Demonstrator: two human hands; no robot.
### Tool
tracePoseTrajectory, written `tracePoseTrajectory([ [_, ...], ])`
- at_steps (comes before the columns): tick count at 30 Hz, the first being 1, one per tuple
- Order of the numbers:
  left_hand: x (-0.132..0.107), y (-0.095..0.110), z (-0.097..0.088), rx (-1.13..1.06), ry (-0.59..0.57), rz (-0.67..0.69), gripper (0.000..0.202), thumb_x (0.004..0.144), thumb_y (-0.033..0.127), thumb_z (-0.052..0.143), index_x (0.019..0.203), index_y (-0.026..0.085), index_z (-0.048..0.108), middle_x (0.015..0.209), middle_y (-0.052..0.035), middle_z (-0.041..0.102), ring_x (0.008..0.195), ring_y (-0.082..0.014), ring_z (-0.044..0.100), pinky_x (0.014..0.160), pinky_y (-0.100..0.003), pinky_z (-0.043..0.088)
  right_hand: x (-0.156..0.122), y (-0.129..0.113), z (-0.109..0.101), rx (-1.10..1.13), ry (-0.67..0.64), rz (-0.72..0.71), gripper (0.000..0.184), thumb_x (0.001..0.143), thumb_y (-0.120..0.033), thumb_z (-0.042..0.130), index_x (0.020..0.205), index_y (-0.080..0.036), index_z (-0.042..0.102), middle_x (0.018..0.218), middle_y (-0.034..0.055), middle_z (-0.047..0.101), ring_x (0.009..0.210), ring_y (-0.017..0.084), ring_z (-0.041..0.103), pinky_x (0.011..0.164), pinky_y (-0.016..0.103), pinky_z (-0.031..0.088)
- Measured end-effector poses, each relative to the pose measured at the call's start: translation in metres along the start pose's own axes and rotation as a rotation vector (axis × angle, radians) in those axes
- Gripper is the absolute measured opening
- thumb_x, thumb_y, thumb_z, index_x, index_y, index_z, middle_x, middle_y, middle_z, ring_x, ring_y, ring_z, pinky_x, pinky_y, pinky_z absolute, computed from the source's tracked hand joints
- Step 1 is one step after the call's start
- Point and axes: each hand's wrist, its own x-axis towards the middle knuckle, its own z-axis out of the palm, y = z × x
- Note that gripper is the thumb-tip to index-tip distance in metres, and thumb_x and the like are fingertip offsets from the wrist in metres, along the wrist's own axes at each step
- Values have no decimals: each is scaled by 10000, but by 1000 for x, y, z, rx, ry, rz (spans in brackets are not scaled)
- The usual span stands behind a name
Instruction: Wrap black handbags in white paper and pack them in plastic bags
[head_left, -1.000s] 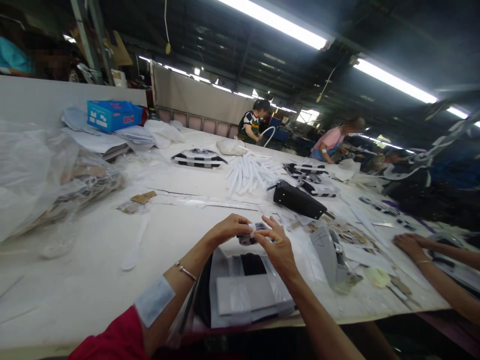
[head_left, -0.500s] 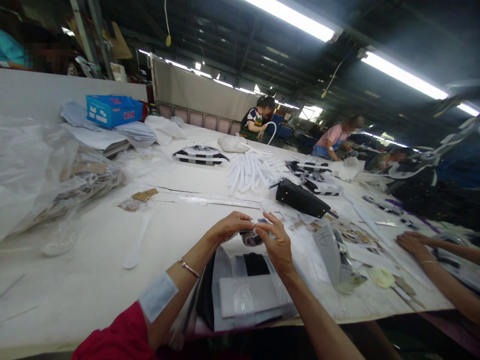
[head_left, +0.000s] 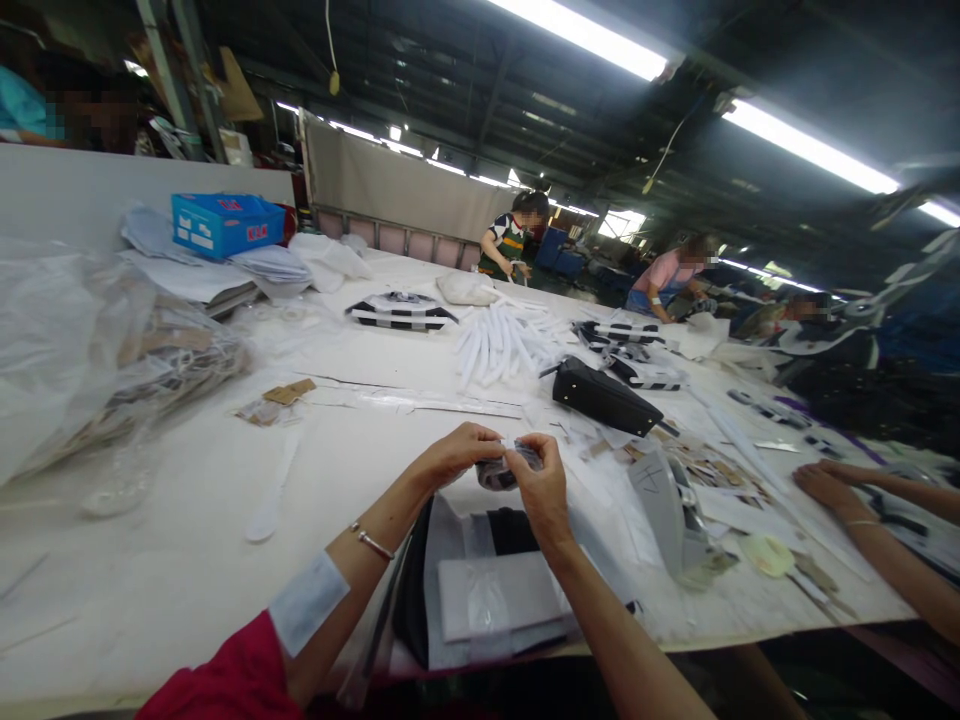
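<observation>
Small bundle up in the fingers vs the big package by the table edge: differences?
Size: the small bundle is far smaller than the big package.
Pose: the small bundle is held between the left hand and right hand; the big package lies on the table.
Shape: the small bundle looks rounded; the big package is broader, with a pale rectangular panel on top.
Shared: both show dark and pale parts.
</observation>
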Motion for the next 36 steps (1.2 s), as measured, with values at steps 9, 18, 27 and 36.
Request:
tracePoseTrajectory([
  [9,4,-9,0,14,10,9,211,636,298,597,716,116,668,621,-3,550,579,-113,433,569,-251,298,21,-4,8,-134,-16,3,215,704,-400,657,774,-229,546,736,-13,593,734,187,555,708,302,448],
  [18,0,2,-12,-4,56,-16,528,634,308,690,1114,105,605,625,42,542,570,-100,432,564,-242,282,48,-25,-28,-218,-282,-264,241,839,-419,589,908,-223,712,962,58,731,987,269,631,942,421,437],
  [27,2,3,-16,89,43,-70,775,699,293,656,1398,98,383,584,88,494,499,-82,368,502,-235,236,47,-25,-13,-878,-610,-756,306,671,-191,776,969,-230,717,951,86,724,1012,301,610,1146,494,225],
  [36,8,-7,-64,403,329,-99,935,732,527,657,1482,113,284,1212,-142,634,1046,-247,601,906,-346,437,99,-10,8,-1038,-725,-339,814,608,-380,832,1348,-197,545,1380,146,561,1258,347,502,1112,525,255],
])
